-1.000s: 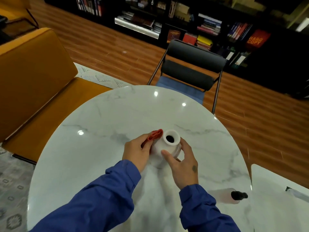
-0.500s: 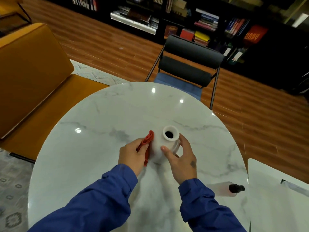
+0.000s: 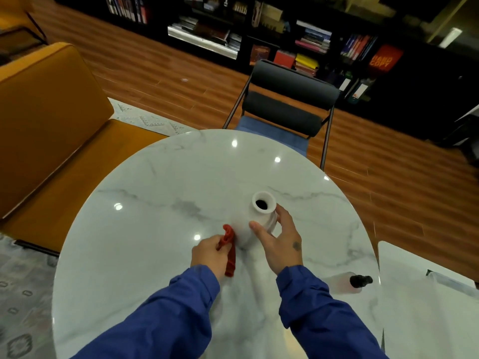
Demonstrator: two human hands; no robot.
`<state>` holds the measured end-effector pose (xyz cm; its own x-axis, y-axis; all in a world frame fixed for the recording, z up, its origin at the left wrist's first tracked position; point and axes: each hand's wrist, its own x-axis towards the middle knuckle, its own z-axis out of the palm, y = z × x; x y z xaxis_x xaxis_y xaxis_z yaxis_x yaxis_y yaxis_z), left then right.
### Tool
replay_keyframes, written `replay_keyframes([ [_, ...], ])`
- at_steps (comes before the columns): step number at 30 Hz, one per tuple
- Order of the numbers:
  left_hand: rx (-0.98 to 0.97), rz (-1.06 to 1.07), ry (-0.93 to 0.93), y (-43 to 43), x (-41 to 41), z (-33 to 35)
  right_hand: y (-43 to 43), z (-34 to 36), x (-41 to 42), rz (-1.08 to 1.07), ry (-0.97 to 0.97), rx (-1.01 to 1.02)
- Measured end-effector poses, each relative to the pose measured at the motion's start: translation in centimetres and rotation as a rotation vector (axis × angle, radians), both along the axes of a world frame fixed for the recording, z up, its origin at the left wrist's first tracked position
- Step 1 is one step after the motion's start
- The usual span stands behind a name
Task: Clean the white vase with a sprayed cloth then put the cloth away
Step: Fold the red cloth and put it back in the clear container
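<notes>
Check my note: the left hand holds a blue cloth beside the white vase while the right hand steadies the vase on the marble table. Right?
Not quite: the head view shows the cloth is red, not blue. The left hand holds it beside the white vase, and the right hand steadies the vase on the marble table.

1 vase [image 3: 260, 215], 1 cloth [image 3: 230, 256], 1 btl [image 3: 350, 282]

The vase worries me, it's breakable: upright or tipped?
Upright: the vase stands on the marble table, mouth facing up, right hand gripping its side.
</notes>
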<state>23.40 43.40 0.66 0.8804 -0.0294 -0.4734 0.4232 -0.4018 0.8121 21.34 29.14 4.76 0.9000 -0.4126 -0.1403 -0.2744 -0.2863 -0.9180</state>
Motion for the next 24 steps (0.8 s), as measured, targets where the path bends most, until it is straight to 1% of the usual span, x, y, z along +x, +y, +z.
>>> replay_keyframes([
  [3,-0.011,-0.102,0.024,0.0,-1.6,0.0,-0.5,0.2,0.2,0.030,0.050,-0.036],
  [6,-0.035,-0.168,-0.016,1.0,-1.8,1.1,-1.3,0.5,-0.5,0.058,0.128,-0.034],
  [8,-0.087,-0.213,-0.054,2.1,-1.5,2.1,-1.8,0.6,-2.1,0.023,0.174,0.021],
  [10,-0.156,-0.262,-0.100,3.2,-1.4,3.8,-2.1,0.7,-4.5,0.004,0.175,0.121],
  [12,-0.250,-0.299,-0.106,3.9,-1.4,5.8,-2.1,0.7,-6.6,0.092,0.192,0.199],
  [15,-0.402,-0.366,-0.075,3.9,-1.3,8.7,-1.7,1.8,-8.0,0.254,0.207,0.230],
  [17,-0.462,-0.425,-0.070,3.3,-1.7,10.7,-1.3,3.3,-8.9,0.281,0.158,0.290],
  [20,-0.539,-0.405,-0.062,2.7,-1.7,13.1,-1.7,5.1,-9.7,0.245,0.140,0.380],
  [22,-0.581,-0.380,-0.055,2.3,-1.7,14.5,-2.4,6.0,-10.7,0.179,0.134,0.410],
  [24,-0.601,-0.349,-0.041,2.1,-1.8,15.2,-3.1,6.5,-11.8,0.116,0.084,0.470],
])
